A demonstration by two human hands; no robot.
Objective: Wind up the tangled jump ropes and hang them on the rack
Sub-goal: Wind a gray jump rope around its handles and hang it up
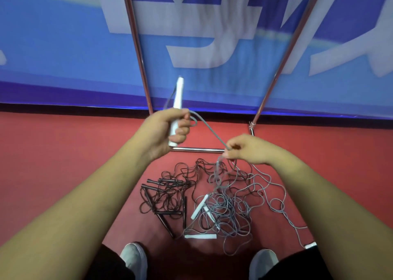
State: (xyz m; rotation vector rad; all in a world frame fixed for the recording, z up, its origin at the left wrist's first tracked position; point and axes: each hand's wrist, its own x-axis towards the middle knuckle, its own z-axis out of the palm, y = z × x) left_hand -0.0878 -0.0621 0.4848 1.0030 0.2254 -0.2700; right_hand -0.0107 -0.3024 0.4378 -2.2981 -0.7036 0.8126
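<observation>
My left hand (168,128) grips a white jump-rope handle (178,97) that points up and away. A grey cord (207,130) runs taut from that hand to my right hand (244,149), which pinches it above the pile. On the red floor below lies a tangle of grey ropes (231,205) with white handles (198,208), and to its left a tangle of black ropes (168,194) with black handles. The metal rack (138,43) rises in front of me, its base bar (197,150) on the floor between my hands.
A blue banner (63,46) with large white characters covers the wall behind the rack. The rack's second pole (293,39) slants up to the right. My two grey shoes (134,258) stand at the bottom edge, close to the rope pile.
</observation>
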